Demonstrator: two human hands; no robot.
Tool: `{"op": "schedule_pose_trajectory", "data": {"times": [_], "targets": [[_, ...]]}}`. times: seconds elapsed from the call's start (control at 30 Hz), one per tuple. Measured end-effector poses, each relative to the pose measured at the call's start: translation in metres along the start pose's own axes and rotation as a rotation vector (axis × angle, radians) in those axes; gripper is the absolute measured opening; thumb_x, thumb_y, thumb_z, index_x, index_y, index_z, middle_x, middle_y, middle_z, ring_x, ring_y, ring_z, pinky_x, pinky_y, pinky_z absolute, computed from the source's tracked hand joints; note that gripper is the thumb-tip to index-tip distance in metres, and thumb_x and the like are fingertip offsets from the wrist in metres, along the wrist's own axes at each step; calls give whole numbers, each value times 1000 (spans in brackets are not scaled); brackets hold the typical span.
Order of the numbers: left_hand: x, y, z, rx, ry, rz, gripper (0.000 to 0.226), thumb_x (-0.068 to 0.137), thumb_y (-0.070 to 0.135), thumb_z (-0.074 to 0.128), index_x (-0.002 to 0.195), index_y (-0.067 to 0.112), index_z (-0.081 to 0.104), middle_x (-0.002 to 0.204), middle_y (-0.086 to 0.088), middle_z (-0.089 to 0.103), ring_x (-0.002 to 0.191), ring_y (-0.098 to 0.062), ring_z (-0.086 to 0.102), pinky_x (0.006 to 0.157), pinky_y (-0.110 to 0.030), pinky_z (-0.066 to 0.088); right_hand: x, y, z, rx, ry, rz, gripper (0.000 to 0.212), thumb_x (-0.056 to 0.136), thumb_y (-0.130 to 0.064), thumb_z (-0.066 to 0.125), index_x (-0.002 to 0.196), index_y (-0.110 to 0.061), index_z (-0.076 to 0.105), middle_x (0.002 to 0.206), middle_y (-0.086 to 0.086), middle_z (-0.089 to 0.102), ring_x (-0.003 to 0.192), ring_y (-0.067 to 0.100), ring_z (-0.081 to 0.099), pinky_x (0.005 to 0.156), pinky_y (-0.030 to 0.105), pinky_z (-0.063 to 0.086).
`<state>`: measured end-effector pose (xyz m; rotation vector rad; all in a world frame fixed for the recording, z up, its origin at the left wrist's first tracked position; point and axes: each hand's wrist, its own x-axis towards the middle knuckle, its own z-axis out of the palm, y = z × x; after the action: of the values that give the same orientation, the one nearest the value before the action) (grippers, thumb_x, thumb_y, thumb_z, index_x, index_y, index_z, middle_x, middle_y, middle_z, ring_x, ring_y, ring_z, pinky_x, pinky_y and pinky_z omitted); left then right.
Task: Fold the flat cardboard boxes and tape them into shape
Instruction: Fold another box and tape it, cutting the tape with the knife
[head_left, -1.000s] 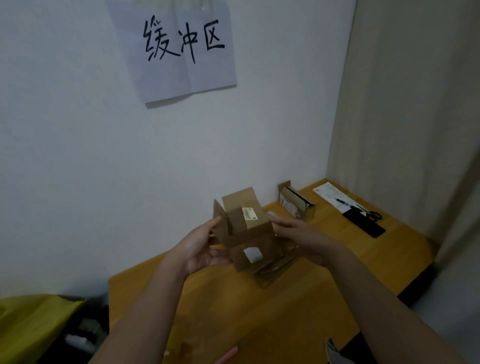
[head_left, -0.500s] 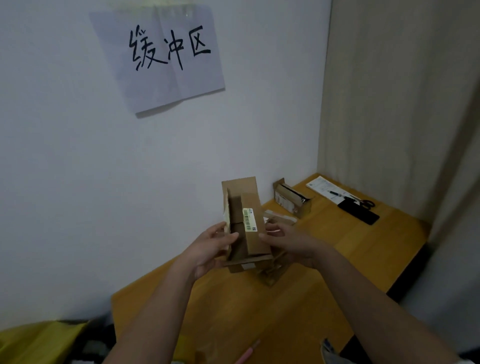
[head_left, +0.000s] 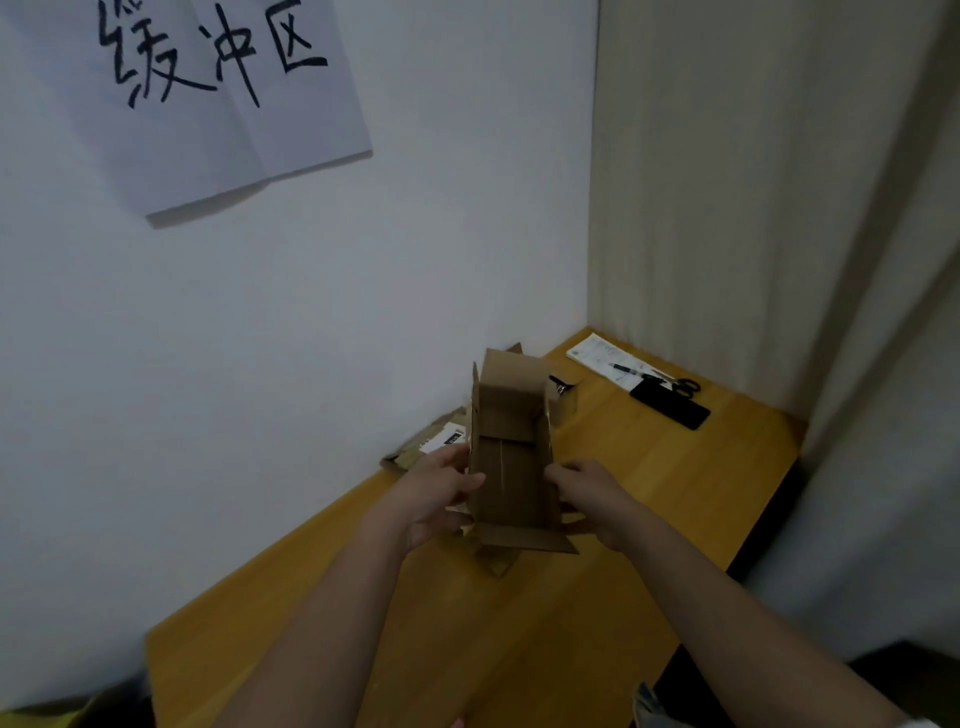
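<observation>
Both hands meet at the centre of the frame, one on each side of a small cardboard box (head_left: 511, 457). From my remote seat I see the left hand (head_left: 436, 493) just left of centre, its thumb lying across the box's near face and its fingers curled round the left wall. Between the hands, the cardboard box is held up off the table, its long axis running up and down the frame, the far end tipped away from me. Its flaps stand loose at top and bottom, and I see no tape on it, so I judge the folding to be unfinished. Right of centre, the right hand (head_left: 592, 499) grips the box's right wall, fingers bent against the cardboard. Neither hand is nearer than the other; both sit at the box's lower half, so the next fold likely falls to the bottom flaps nearest the wrists.

Beneath lies a wooden table (head_left: 675, 509), running from lower left to middle right. Behind the left hand, against the wall, rests a flattened carton with a white label (head_left: 441, 441). At middle right of the frame lie a sheet of paper (head_left: 592, 351), a pen (head_left: 626, 369), scissors (head_left: 687, 385) and a black phone (head_left: 670, 408), well apart from the hands. At upper left, a handwritten sign (head_left: 208, 93) hangs on the white wall. A pale curtain (head_left: 753, 182) fills the right.
</observation>
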<state>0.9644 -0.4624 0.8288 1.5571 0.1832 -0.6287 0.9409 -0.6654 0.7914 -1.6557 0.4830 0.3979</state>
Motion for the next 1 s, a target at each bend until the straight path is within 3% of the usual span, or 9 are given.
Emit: {"op": "schedule_pose_trajectory", "data": {"times": [0.1,0.23,0.3,0.43,0.6,0.7,0.77,0.93,1.0], "targets": [[22,9,11,-113,40,28,46,97,-4,46,134,20,54,126,-3,63,110,-26,63,90,-48,55,15,-15,-22,78,-60,10,19,100,-26,48,112,-15,58,115,12,56,103,29,57,72,46,56],[70,21,35,-228,96,53,46,96,-8,41,128,19,60,121,-5,67,109,-27,64,88,-46,56,56,-31,-56,162,-119,30,24,103,-17,43,123,-18,55,117,7,56,105,29,57,83,50,56],[102,28,55,-278,136,50,45,98,-7,40,131,18,59,119,-6,68,109,-27,65,90,-46,56,87,-37,-80,180,-65,8,21,104,-17,42,122,-21,52,122,5,55,112,28,55,94,52,51],[164,50,107,-395,186,-3,43,99,1,46,138,17,51,124,-9,66,107,-27,67,80,-42,60,149,-54,-138,107,80,-64,44,103,-32,46,146,-20,41,139,-3,46,125,28,48,102,49,46],[239,81,160,-298,291,-23,54,95,7,57,145,22,42,141,-3,50,126,-26,52,86,-38,57,212,-83,-200,30,216,-184,40,104,-28,44,143,-19,48,142,0,50,127,22,48,106,45,44],[278,99,179,-211,293,14,56,95,5,57,145,23,41,139,-2,50,102,-17,61,69,-25,56,246,-105,-222,-12,233,-265,40,104,-24,42,144,-16,47,143,-2,48,133,20,43,108,32,38],[299,109,189,-166,332,25,55,95,3,56,145,22,40,123,0,52,86,-11,59,63,-23,53,267,-115,-231,-28,236,-291,40,104,-22,42,143,-13,46,145,1,47,135,18,41,103,25,34],[349,117,196,-19,495,22,40,92,-8,53,114,23,41,105,-7,55,82,-17,59,73,-39,58,316,-125,-238,-81,242,-329,38,103,-20,45,140,-12,51,142,2,51,127,13,46,97,21,35],[366,117,196,-5,503,17,34,92,-12,50,110,17,45,101,-7,54,77,-17,59,68,-36,59,335,-126,-239,-85,245,-331,36,102,-19,47,137,-12,53,138,1,54,116,7,48,93,20,37]]}}
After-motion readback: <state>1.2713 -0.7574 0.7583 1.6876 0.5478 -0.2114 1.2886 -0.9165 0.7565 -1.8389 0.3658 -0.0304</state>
